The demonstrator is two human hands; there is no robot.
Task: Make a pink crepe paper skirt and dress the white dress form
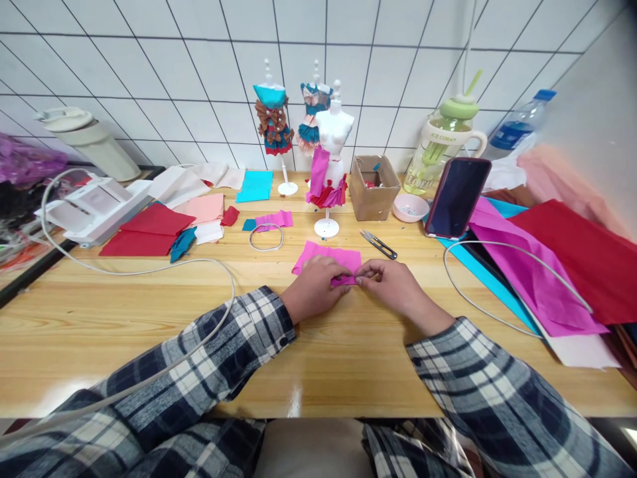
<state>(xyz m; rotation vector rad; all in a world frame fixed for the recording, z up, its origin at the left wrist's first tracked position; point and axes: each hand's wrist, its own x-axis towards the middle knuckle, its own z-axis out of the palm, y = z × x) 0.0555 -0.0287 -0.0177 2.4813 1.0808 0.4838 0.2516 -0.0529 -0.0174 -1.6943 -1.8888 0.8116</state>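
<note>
A piece of magenta crepe paper [332, 255] lies on the wooden table in front of me, its near edge gathered or folded. My left hand [318, 282] rests over its near left part, thumb and fingers closed on that edge. At the near right corner my right hand [385, 282] pinches the same edge between thumb and fingertips. Just beyond stands a small white dress-form mannequin [334, 129] with a magenta strip and a ruffled pink-red skirt on it. Thread snips [379, 245] lie a little beyond my right hand.
Two dressed mannequins [273, 119] stand behind. Rightward are a cardboard box [374, 189], a pink bowl [411, 208], a propped phone [458, 197], a drink bottle [440, 146] and stacked coloured sheets [582, 259]. Leftward lie red paper [149, 229], a white device [107, 206] and a cable crossing my left sleeve.
</note>
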